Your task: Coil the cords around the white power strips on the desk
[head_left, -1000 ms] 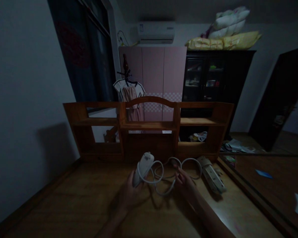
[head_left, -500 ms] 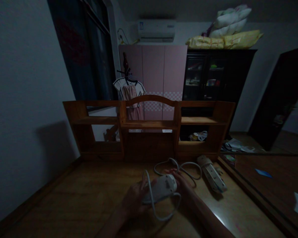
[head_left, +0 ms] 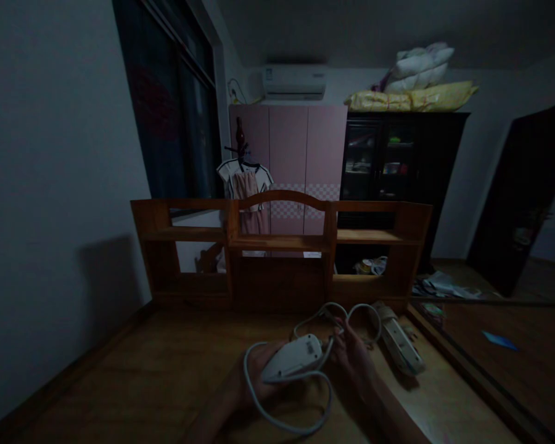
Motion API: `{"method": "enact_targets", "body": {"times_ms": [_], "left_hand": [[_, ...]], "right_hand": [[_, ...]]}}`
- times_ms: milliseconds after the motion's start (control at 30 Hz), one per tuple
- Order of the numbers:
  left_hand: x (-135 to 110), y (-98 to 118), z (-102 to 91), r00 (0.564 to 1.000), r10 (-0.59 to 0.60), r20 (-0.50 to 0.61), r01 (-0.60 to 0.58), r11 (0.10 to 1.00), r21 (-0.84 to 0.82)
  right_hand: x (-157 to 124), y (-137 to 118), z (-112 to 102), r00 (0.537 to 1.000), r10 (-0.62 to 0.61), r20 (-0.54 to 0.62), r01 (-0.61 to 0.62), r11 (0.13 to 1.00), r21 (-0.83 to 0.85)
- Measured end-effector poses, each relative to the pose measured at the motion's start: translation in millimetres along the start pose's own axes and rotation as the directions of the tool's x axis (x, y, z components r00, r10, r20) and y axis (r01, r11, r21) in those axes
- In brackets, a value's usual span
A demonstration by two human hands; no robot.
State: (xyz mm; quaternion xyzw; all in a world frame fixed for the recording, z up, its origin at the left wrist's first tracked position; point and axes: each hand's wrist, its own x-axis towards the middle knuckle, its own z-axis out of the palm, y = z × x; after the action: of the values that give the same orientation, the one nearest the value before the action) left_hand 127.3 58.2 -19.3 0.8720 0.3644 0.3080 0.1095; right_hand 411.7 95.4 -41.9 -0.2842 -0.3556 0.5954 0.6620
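Note:
The room is dim. My left hand (head_left: 250,385) is closed round a white oblong device (head_left: 292,359) and holds it nearly level above the wooden desk (head_left: 134,376). A white cord (head_left: 282,422) runs from the device in a loop below it and in more loops behind it. My right hand (head_left: 351,361) is closed on the cord just right of the device. A white power strip (head_left: 398,345) lies on the desk to the right of my right hand.
A wooden shelf unit (head_left: 282,246) stands along the desk's far edge. A white wall is on the left. Behind are a pink wardrobe (head_left: 289,160), a dark cabinet (head_left: 398,166) with bedding on top, and an air conditioner (head_left: 296,81). Another wooden surface (head_left: 513,351) lies right.
The device went from upright at the left to nearly level in front of me. The cord loop now hangs lower beneath it, and my right hand shifted along the cord.

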Motion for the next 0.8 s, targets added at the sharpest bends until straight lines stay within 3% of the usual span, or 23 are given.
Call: {"method": "enact_targets", "body": {"times_ms": [200,367,467,567,633,667,733,800], "left_hand": [[-0.7,-10.7,-0.3,0.997,-0.079,-0.001,0.079,0.997,0.012],[-0.5,-5.5,-5.2,0.993,-0.106,-0.049,0.108,0.993,0.045],[0.2,-5.5,-4.3,0.991,-0.108,-0.073,0.113,0.992,0.06],[1.2,-12.9,2.7,0.98,-0.137,-0.146,0.151,0.985,0.089],[1.8,-18.5,7.9,0.964,-0.179,-0.196,0.201,0.975,0.099],[2.0,-20.5,9.7,0.955,-0.209,-0.212,0.233,0.968,0.097],[2.0,-22.1,11.5,0.938,-0.264,-0.223,0.288,0.954,0.081],[1.8,-20.8,11.0,0.932,-0.285,-0.224,0.303,0.951,0.052]], "right_hand": [[-13.3,-3.3,17.4,0.996,0.091,0.019,-0.091,0.995,-0.032],[-25.6,2.4,25.2,0.996,0.094,-0.003,-0.091,0.948,-0.306],[-25.0,10.1,18.4,0.995,-0.096,0.009,0.082,0.792,-0.605],[-25.1,10.8,12.9,0.962,-0.258,0.085,0.2,0.462,-0.864],[-28.4,7.1,15.2,0.952,-0.285,0.114,0.19,0.255,-0.948],[-30.8,5.2,18.2,0.95,-0.286,0.129,0.189,0.194,-0.962],[-36.1,3.0,26.3,0.946,-0.274,0.172,0.226,0.18,-0.957],[-40.5,4.9,34.0,0.945,-0.249,0.213,0.276,0.254,-0.927]]}}
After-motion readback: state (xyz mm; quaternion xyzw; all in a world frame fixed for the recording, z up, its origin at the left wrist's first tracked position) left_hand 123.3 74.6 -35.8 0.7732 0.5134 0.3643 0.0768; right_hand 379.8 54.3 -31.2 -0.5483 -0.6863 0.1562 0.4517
